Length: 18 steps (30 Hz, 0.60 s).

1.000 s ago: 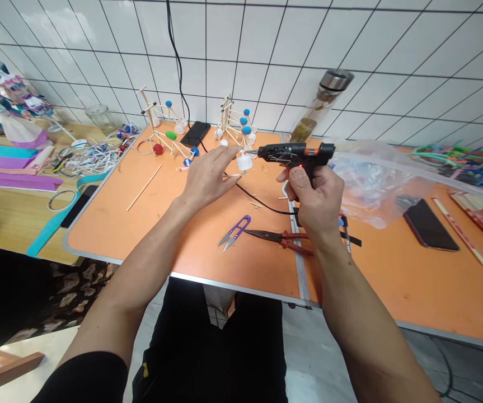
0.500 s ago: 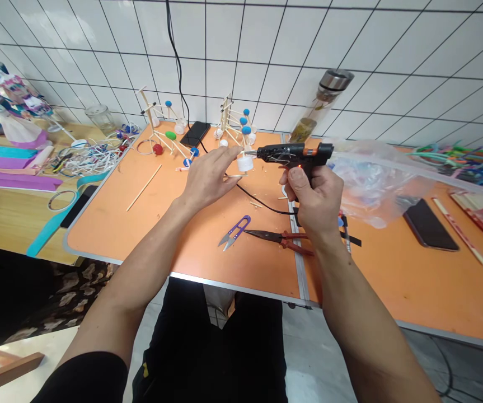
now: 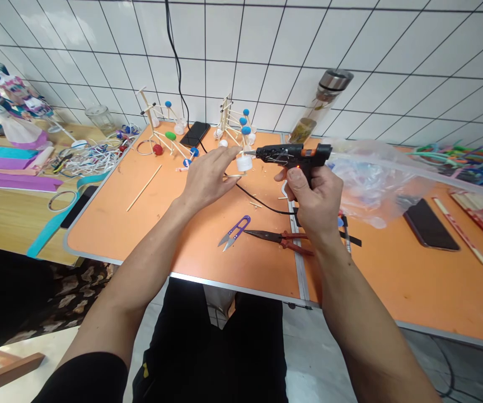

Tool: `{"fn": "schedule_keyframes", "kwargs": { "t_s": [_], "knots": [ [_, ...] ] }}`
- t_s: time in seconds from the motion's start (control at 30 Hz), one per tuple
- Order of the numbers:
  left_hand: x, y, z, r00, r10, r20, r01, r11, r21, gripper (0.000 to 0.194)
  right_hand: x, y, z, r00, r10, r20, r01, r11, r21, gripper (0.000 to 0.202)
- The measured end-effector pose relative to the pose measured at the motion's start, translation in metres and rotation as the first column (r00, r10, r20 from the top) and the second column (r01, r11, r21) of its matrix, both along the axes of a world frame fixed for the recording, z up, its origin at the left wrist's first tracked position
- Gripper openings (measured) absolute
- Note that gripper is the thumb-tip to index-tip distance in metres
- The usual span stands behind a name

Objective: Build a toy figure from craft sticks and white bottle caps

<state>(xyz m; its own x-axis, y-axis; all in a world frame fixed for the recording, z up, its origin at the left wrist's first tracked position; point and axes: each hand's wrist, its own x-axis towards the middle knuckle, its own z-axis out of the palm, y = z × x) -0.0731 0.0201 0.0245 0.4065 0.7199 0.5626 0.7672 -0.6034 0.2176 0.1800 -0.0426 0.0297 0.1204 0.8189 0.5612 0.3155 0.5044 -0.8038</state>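
Note:
A black hot glue gun (image 3: 285, 154) is gripped in my right hand (image 3: 319, 196), its nozzle pointing left and a small red light glowing on it. The nozzle tip is right by the fingertips of my left hand (image 3: 210, 173), just above a white bottle cap (image 3: 244, 163). The left fingers and thumb close round this cap from the left side; the exact contact is partly hidden. Beyond the hands stands a stick model (image 3: 226, 120) with blue beads. Another stick model (image 3: 157, 131) with green, red and blue beads is further left.
Purple thread snips (image 3: 235, 232) and red-handled pliers (image 3: 281, 238) lie in front of the hands. A wooden stick (image 3: 144, 187) is at left. Phones (image 3: 195, 134), a glass bottle (image 3: 319, 106) and a plastic bag (image 3: 375, 179) surround the work. The gun's black cord (image 3: 262, 204) crosses the table.
The glue gun and right hand have shifted very slightly to the left. The left hand and bottle cap stay almost still.

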Motion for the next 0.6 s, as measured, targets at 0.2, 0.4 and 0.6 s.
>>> {"fn": "schedule_keyframes", "kwargs": {
  "t_s": [0.2,0.4,0.6],
  "knots": [
    [-0.0016,0.0011,-0.0002,1.000,0.024,-0.002,-0.024,1.000,0.012,0.054,-0.0018,-0.0016,0.0025,1.000,-0.022,-0.018,0.022,1.000,-0.008,0.050],
    [-0.0014,0.0007,-0.0004,1.000,0.025,-0.001,-0.025,0.999,0.024,0.052,-0.0016,-0.0004,-0.0012,0.999,-0.030,0.034,0.030,0.999,0.020,0.048],
    [-0.0005,0.0002,-0.0001,1.000,0.025,-0.014,-0.025,1.000,0.019,0.053,-0.0019,-0.0007,-0.0029,0.998,-0.038,0.049,0.037,0.999,0.028,0.047]
  ]
}}
